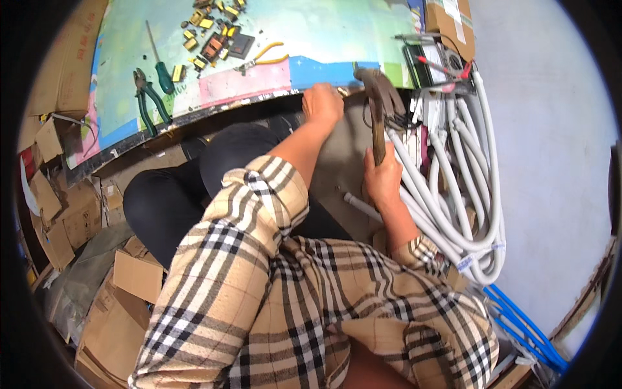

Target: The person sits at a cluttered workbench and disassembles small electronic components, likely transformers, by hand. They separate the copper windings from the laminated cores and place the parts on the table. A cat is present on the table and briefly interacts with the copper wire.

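Note:
My right hand (383, 174) is wrapped round the wooden handle of a claw hammer (378, 110). The hammer stands upright in view, its metal head by the front edge of the table (259, 68). Just left of the head, my left hand (322, 104) is closed at that edge, fingers curled; what it pinches, if anything, is hidden. On the tabletop beyond lie yellow-handled pliers (264, 58) and a heap of small yellow-and-black transformer-like parts (214, 45). Further left are green-handled pliers (150, 100) and a screwdriver with a green handle (162, 74).
Bundled white flexible pipes (476, 162) hang along the right side, with blue tubes (528, 330) below them. A meter with red and black leads (447, 65) rests at the table's right end. Cardboard boxes (113, 324) crowd the left; a pale wall (544, 142) rises at right.

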Action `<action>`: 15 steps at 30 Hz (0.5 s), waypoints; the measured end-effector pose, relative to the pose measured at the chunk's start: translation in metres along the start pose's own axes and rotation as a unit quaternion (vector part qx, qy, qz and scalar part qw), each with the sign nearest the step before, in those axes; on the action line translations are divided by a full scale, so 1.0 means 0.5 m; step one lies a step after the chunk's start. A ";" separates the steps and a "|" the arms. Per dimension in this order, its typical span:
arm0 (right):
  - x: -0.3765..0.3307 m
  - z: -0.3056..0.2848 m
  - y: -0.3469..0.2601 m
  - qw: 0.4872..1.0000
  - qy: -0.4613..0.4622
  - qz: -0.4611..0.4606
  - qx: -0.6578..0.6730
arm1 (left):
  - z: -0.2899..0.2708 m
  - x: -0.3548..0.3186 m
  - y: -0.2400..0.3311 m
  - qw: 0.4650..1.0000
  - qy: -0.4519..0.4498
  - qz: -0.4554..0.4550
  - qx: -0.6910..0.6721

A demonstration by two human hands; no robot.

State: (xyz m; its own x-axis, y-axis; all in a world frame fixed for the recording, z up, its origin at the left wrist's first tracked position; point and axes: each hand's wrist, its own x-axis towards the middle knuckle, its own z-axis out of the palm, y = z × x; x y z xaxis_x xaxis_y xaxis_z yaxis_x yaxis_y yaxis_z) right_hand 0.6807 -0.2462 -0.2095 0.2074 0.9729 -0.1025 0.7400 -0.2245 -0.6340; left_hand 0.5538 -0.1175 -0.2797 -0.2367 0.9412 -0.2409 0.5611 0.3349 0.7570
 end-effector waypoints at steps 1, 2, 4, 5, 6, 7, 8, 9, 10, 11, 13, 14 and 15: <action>-0.005 -0.007 -0.008 1.000 0.003 -0.006 -0.002 | 0.000 -0.006 -0.003 1.000 -0.005 -0.007 -0.003; -0.013 -0.013 -0.014 1.000 0.005 -0.012 -0.003 | 0.001 -0.015 -0.006 1.000 -0.010 -0.014 -0.006; -0.026 -0.025 -0.026 0.999 0.027 -0.042 -0.007 | 0.004 -0.025 -0.014 1.000 -0.015 -0.013 -0.013; -0.033 -0.027 -0.026 0.998 0.037 -0.047 0.002 | 0.007 -0.026 -0.016 1.000 -0.012 -0.011 -0.012; -0.039 -0.031 -0.025 0.998 0.046 -0.052 0.009 | 0.007 -0.027 -0.014 1.000 -0.010 -0.010 -0.012; -0.044 -0.033 -0.025 0.997 0.056 -0.056 0.017 | 0.008 -0.029 -0.013 1.000 -0.008 -0.008 -0.011; -0.047 -0.025 -0.014 0.995 0.068 -0.062 0.043 | 0.008 -0.033 -0.011 1.000 -0.008 -0.013 -0.016; -0.049 -0.012 0.004 0.997 0.050 -0.054 0.022 | 0.004 -0.035 -0.005 1.000 -0.007 -0.016 -0.020; -0.048 0.004 0.027 0.998 0.031 -0.046 0.002 | 0.002 -0.037 -0.003 1.000 -0.006 -0.020 -0.023; -0.047 0.023 0.053 0.999 0.012 -0.038 -0.018 | 0.002 -0.038 -0.007 1.000 -0.012 -0.023 -0.009; -0.048 0.033 0.067 0.999 -0.028 -0.011 -0.044 | 0.003 -0.036 -0.014 0.999 -0.026 -0.028 0.014; -0.059 0.025 0.071 0.999 -0.010 -0.014 -0.031 | 0.008 -0.035 -0.015 1.000 -0.017 -0.016 0.008; -0.062 0.014 0.061 1.000 0.010 -0.016 -0.018 | 0.016 -0.032 -0.016 1.000 -0.008 -0.003 0.002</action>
State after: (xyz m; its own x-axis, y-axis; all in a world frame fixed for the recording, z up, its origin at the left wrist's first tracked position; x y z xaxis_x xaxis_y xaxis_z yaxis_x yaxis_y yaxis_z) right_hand 0.6926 -0.2830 -0.2310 0.1952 0.9784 -0.0674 0.7686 -0.1953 -0.6092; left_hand 0.5593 -0.1351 -0.2868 -0.2279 0.9395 -0.2558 0.5630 0.3415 0.7526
